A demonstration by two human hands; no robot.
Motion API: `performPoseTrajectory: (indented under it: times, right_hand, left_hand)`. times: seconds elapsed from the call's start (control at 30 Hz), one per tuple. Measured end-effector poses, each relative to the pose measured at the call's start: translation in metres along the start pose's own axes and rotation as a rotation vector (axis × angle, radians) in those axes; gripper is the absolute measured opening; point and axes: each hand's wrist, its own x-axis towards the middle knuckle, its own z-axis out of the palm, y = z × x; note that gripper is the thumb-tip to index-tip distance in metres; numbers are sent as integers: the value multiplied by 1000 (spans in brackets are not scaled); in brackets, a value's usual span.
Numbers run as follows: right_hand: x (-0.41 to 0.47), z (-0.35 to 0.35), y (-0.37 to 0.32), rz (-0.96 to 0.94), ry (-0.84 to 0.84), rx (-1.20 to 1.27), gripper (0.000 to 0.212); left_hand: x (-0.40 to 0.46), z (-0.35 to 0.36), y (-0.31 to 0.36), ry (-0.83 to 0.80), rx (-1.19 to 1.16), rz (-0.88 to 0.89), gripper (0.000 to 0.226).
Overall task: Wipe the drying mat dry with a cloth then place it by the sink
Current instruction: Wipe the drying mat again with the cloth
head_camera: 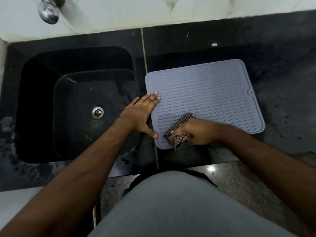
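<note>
Wiping is under way on the grey mat [205, 93], which is lying flat on the dark counter [282, 48] just right of the black sink [42, 108], its left edge close to the seam between slabs; the right hand [196, 132] is clutching a bunched checked cloth [179, 124], fingers curled round it, and pressing it onto the mat's near-left corner; the left hand [138, 115] is lying flat with fingers straight and spread, fingertips and thumb resting on the mat's left border, seemingly pinning it in place; small bright droplets are showing over the far part of the ribbed surface, so most of the wiping looks still to do; a tap [48, 12] is hanging over the far-left corner, blurred.

Handling, judged: the mat looks like thin silicone, so light, floppy and likely to sag or fold if lifted by one corner; wet, it is probably slick, and may slide on the polished stone unless held; best taken by two opposite raised borders, or rolled; the wavy ribs will be trapping water, so wiping along them should help.
</note>
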Motion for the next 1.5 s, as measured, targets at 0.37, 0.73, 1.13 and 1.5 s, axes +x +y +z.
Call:
performPoseTrajectory:
  times: [0.37,0.73,1.13,1.5]
  right_hand:
    - [56,55,-20,189,748,88,56]
    - [-7,-8,65,-302,137,-139,36]
    - [7,-27,29,-52,565,-8,56]
    - [26,1,65,-362,319,-393,44]
  left_hand:
    - [5,1,10,-6,-20,-70,160]
    - [9,-14,32,-155,95,-185,163]
    - [16,-19,45,-217,150,-278,167]
    - [17,-16,47,-238,169,-331,167]
